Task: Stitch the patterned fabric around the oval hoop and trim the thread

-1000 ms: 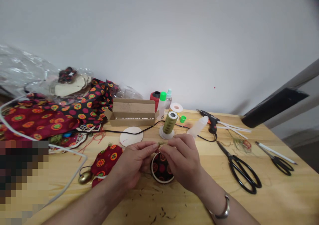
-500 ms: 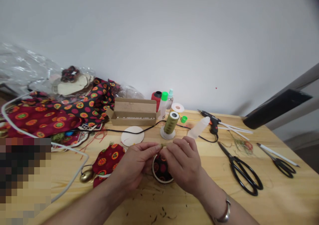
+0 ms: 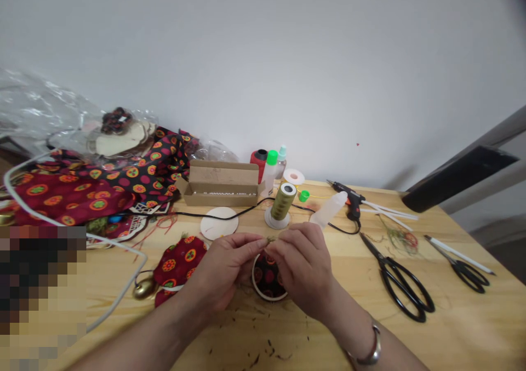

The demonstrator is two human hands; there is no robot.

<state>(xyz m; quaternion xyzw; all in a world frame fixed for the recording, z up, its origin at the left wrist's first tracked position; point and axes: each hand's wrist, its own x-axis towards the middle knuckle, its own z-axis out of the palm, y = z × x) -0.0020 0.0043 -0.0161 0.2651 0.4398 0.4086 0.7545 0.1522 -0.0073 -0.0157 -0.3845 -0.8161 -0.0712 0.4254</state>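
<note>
My left hand (image 3: 224, 269) and my right hand (image 3: 302, 264) meet at the table's middle, fingertips pinched together on a small tuft of olive thread (image 3: 270, 240). Right under them lies a round white-rimmed disc covered in dark red patterned fabric (image 3: 267, 280), partly hidden by my right hand. A spool of olive thread (image 3: 282, 202) stands upright just behind the hands. A red patterned fabric piece (image 3: 178, 261) lies to the left of my left hand, with a small brass bell (image 3: 143, 290) beside it.
Large black scissors (image 3: 400, 283) and smaller scissors (image 3: 466, 269) lie at the right. A black glue gun (image 3: 348, 198), a white squeeze bottle (image 3: 326, 211), an open cardboard box (image 3: 222, 184), a white disc (image 3: 219, 223) and piled patterned fabric (image 3: 82, 193) sit behind. Thread scraps litter the wooden table (image 3: 452, 327).
Both hands stay pinched on the thread tuft over the disc, with only slight finger shifts. The view has drifted a little.
</note>
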